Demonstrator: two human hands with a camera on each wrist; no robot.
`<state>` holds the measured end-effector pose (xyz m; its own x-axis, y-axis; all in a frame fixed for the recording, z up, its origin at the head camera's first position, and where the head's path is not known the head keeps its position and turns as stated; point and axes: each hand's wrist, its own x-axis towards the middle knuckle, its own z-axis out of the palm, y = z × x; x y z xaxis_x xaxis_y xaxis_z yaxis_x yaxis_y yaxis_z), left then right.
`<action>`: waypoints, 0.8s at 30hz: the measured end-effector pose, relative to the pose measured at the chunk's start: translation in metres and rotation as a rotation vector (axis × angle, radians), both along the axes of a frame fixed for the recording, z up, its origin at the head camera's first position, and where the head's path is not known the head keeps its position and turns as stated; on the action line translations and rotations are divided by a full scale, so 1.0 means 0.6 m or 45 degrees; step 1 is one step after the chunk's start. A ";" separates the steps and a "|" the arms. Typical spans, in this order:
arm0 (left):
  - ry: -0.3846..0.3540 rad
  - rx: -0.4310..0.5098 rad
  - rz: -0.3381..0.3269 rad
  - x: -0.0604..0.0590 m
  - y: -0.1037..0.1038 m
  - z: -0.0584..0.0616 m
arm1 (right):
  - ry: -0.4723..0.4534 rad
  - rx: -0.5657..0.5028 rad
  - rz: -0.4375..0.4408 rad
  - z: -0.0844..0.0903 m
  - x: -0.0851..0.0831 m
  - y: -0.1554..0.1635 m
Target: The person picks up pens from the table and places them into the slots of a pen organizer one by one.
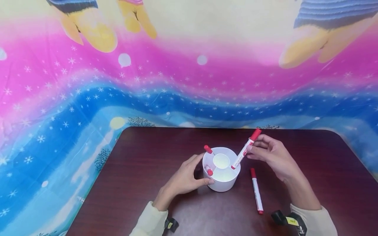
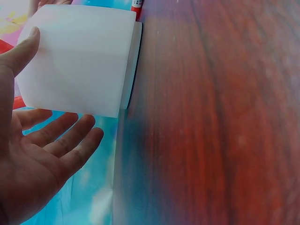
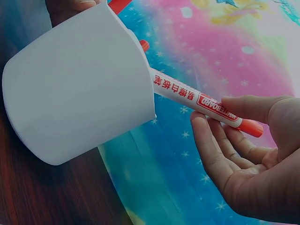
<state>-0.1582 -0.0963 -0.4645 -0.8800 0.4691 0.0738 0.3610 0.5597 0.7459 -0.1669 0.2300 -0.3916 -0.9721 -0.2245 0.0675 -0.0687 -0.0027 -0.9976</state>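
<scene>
A white round holder (image 1: 222, 183) stands mid-table, also seen as the holder (image 2: 79, 61) and holder (image 3: 79, 89) in the wrist views. My left hand (image 1: 189, 177) cups its left side, thumb on the wall, fingers spread and relaxed (image 2: 61, 145). My right hand (image 1: 273, 154) pinches a red-capped white marker (image 1: 245, 149) near its cap, its lower end inside the holder; the marker (image 3: 201, 101) lies between thumb and fingers. Two other red-tipped markers (image 1: 209, 150) stand in the holder. One more marker (image 1: 257, 191) lies flat on the table, right of the holder.
The dark wooden table (image 1: 133, 190) ends against a bright pink and blue cartoon cloth (image 1: 177, 82) behind and to the left. Black wrist straps (image 1: 287, 219) sit at my cuffs near the front edge.
</scene>
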 end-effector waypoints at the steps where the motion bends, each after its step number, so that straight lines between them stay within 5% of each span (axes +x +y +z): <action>1: 0.000 0.001 0.000 0.000 0.000 0.000 | -0.003 0.008 -0.002 0.000 0.000 0.000; 24: 0.013 -0.002 -0.007 0.000 0.000 -0.002 | -0.067 0.178 -0.035 -0.014 -0.006 -0.004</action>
<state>-0.1583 -0.0961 -0.4658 -0.8765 0.4742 0.0825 0.3720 0.5586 0.7414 -0.1705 0.2276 -0.3998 -0.9795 -0.2011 -0.0135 -0.0147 0.1378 -0.9904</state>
